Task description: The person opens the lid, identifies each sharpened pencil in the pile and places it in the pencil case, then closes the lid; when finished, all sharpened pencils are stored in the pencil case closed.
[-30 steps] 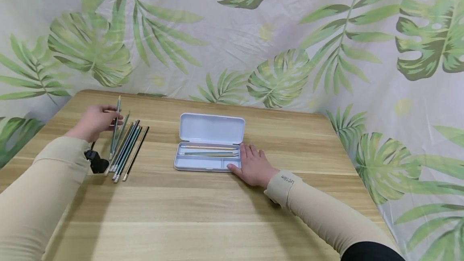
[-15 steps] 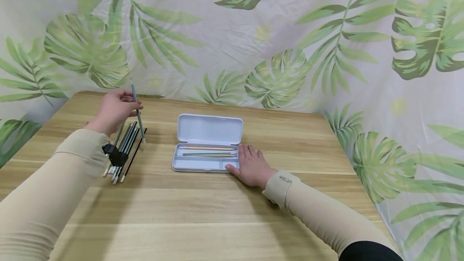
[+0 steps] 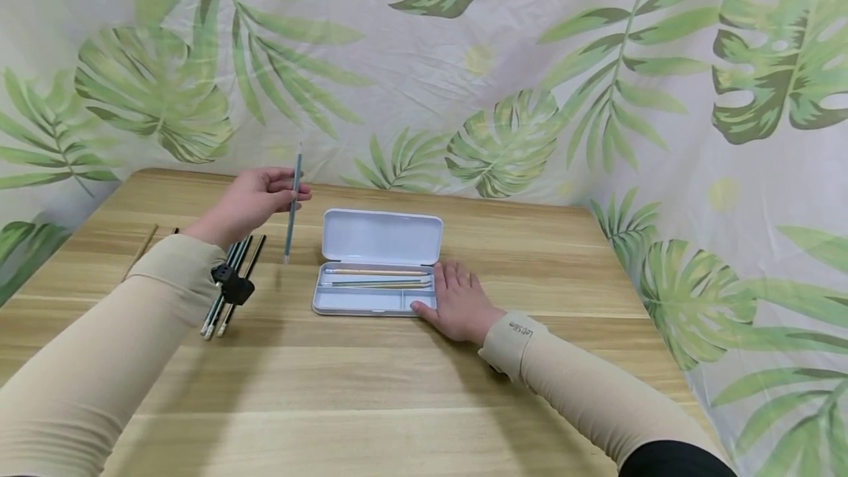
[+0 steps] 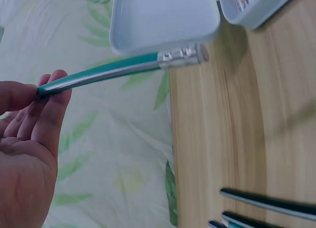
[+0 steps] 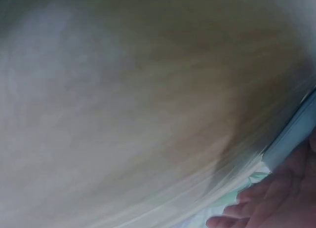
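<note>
In the head view my left hand [image 3: 255, 199] pinches a teal pencil [image 3: 293, 208] near its middle, raised above the table between the pencil pile and the case. The left wrist view shows this pencil [image 4: 106, 72] between thumb and fingers, its metal-banded eraser end pointing away from the hand. An open white pencil case [image 3: 361, 302] holds several pencils [image 3: 377, 284] in its rear sections. My right hand [image 3: 461, 305] rests with spread fingers against the case's right end, the thumb over its front corner. The right wrist view is mostly blurred, with fingers [image 5: 276, 198] at the lower right.
Several dark and teal pencils [image 3: 240, 271] lie on the wooden table [image 3: 344, 403] under and beside my left wrist. One brown pencil [image 3: 142, 247] lies farther left. The case's lid [image 3: 382, 236] stands raised at the back, and a leaf-print cloth [image 3: 424, 79] hangs behind the table.
My left hand has lifted the teal pencil from the pile and carried it to the right, toward the case. My right hand has stayed at the case's right end.
</note>
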The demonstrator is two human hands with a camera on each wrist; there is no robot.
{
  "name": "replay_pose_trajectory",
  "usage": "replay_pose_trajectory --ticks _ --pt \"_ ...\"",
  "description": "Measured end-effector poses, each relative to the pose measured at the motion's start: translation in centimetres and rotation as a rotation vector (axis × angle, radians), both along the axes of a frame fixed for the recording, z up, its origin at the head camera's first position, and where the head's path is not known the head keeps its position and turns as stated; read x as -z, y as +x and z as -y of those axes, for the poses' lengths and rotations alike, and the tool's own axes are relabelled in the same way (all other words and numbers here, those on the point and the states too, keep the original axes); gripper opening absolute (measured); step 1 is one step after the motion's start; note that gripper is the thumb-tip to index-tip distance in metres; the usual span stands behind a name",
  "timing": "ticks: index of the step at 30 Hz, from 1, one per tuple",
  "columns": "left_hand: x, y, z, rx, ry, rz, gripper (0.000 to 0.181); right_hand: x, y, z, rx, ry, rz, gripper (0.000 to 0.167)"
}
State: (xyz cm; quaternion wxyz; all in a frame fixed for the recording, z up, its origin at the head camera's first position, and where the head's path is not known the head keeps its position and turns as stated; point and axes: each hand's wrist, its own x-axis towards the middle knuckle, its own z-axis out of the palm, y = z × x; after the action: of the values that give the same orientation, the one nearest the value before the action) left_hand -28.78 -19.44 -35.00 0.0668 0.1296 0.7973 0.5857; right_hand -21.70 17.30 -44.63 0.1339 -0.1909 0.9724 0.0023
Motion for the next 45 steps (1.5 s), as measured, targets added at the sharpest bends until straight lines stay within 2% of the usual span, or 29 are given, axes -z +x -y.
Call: replay_pose_trajectory --ticks 7,11,15,20,27,30,33,35,38,42,45 --pt "-0.1 0.0 -2.4 0.048 -0.185 -0.065 0.047 -0.2 0.5 0.3 0.040 0.019 -0.031 0.096" --pt "0.4 -0.2 -4.1 0.099 -0.268 -0.172 0.042 -0.4 0.6 0.3 0.042 0.032 -0.048 0.096" --pt "0.9 -0.4 -6.1 0.160 -0.306 -0.252 0.040 -0.6 0.6 0.3 0.039 0.043 -0.055 0.096" --pt "1.8 -0.5 -8.4 0.233 -0.327 -0.267 0.035 -0.8 0.7 0.4 0.035 0.062 -0.060 0.096" --pt "2.8 0.3 -11.2 0.332 -0.461 -0.345 0.026 -1.0 0.7 0.5 0.038 0.066 -0.063 0.096" --pt "3.3 0.5 -11.9 0.356 -0.498 -0.395 0.025 -0.9 0.6 0.5 0.037 0.073 -0.065 0.096" --pt "3.8 0.6 -12.2 0.355 -0.538 -0.420 0.026 -0.9 0.5 0.5 0.038 0.076 -0.065 0.096" --pt "4.1 0.5 -12.4 0.362 -0.560 -0.415 0.027 -0.8 0.5 0.5 0.038 0.076 -0.065 0.096" --pt "4.5 0.4 -12.7 0.377 -0.588 -0.376 0.026 -0.7 0.5 0.5 0.040 0.071 -0.065 0.095" --pt "4.8 0.2 -13.0 0.403 -0.593 -0.275 0.026 -0.8 0.5 0.4 0.041 0.070 -0.060 0.095" --pt "5.2 -0.2 -13.0 0.438 -0.549 -0.186 0.024 -0.8 0.6 0.4 0.041 0.073 -0.052 0.095"
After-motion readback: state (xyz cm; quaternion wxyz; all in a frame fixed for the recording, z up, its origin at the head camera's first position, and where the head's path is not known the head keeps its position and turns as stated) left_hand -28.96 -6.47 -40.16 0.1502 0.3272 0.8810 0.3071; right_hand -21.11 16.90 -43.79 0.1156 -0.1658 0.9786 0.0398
